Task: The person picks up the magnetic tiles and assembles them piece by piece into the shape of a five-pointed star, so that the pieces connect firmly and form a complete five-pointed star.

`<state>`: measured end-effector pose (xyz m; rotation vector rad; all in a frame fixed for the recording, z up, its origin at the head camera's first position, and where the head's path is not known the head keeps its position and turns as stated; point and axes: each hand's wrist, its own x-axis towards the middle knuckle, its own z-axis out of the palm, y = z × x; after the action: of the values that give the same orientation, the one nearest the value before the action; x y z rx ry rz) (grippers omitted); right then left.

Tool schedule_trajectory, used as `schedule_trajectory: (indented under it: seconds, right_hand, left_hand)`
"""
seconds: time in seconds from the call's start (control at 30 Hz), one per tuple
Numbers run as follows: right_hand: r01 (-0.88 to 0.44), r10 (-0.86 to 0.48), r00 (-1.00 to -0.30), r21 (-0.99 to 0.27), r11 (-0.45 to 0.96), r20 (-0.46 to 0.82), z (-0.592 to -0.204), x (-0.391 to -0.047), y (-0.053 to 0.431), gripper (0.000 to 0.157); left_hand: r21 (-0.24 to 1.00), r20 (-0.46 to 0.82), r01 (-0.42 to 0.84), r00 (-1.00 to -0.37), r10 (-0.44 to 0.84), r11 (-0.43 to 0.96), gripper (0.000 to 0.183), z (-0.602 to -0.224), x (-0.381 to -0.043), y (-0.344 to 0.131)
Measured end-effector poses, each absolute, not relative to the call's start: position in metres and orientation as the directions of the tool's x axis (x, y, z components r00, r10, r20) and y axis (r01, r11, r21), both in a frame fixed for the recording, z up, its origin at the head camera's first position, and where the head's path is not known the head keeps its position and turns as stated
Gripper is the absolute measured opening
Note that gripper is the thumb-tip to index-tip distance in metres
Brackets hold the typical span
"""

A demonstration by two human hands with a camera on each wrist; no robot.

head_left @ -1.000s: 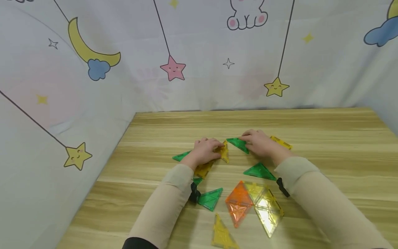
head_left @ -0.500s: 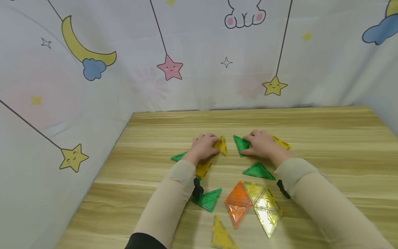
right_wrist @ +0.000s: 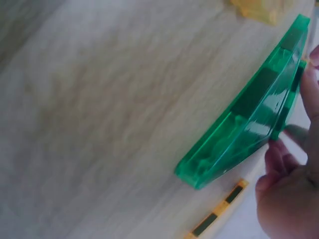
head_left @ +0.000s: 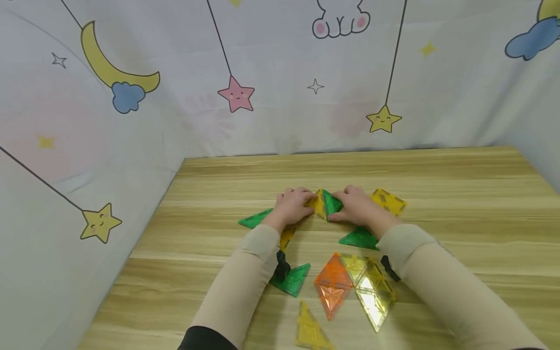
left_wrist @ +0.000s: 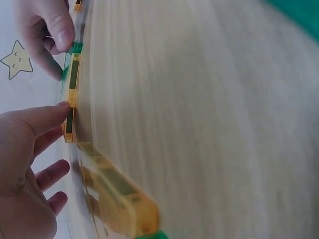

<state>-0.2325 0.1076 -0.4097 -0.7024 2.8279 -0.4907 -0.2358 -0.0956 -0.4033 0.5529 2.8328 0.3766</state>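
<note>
My left hand (head_left: 292,208) pinches a yellow triangular magnetic tile (head_left: 320,204) between thumb and fingers near the table's far middle. Opposite it, my right hand (head_left: 356,206) pinches a green triangular magnetic tile (head_left: 331,204). These two tiles meet along one edge. From the left wrist view, the yellow tile (left_wrist: 72,92) appears nearly edge-on under the left thumb, with the green one touching its far end. In the right wrist view, a loose green tile (right_wrist: 239,114) lies in front of the right hand (right_wrist: 294,184) and partly covers the held tile.
Joined orange tiles (head_left: 333,282) and pale yellow tiles (head_left: 374,291) lie nearer, beside a yellow triangle (head_left: 312,330). Green triangles lie at left (head_left: 253,219), front left (head_left: 295,281) and under the right wrist (head_left: 358,238). Other yellow tiles sit beside the right hand (head_left: 389,201) and left wrist (head_left: 286,237).
The right hand has turned its green tile and brought it left, closing the gap to the yellow tile. The left hand has shifted slightly right with the yellow tile.
</note>
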Motion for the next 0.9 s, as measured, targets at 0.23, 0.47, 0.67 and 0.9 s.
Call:
schedule_trajectory:
  seconds: [0.23,0.47,0.67,0.9]
  right_hand:
    - [-0.425,-0.494,-0.863,-0.378,0.823,-0.106,-0.411,-0.234,0.108,0.074]
    - [-0.434,-0.5,-0.863,-0.409,0.803,-0.067,-0.415,-0.235,0.116,0.072]
    - [-0.5,-0.545,-0.838,-0.439,0.746,0.028,-0.413,-0.229,0.131,0.062]
    - [-0.617,-0.663,-0.747,-0.424,0.664,0.048,-0.407,-0.202,0.15,0.048]
  left_hand:
    - [0.333,-0.193,0.35,-0.884,0.427,0.876,0.046,-0.402,-0.237,-0.096]
    - [0.339,-0.185,0.363,-0.879,0.44,0.868,0.05,-0.405,-0.237,-0.101]
    - [0.413,-0.172,0.344,-0.88,0.443,0.843,0.051,-0.403,-0.229,-0.124]
    - [0.457,-0.18,0.345,-0.867,0.465,0.82,0.05,-0.399,-0.209,-0.159]
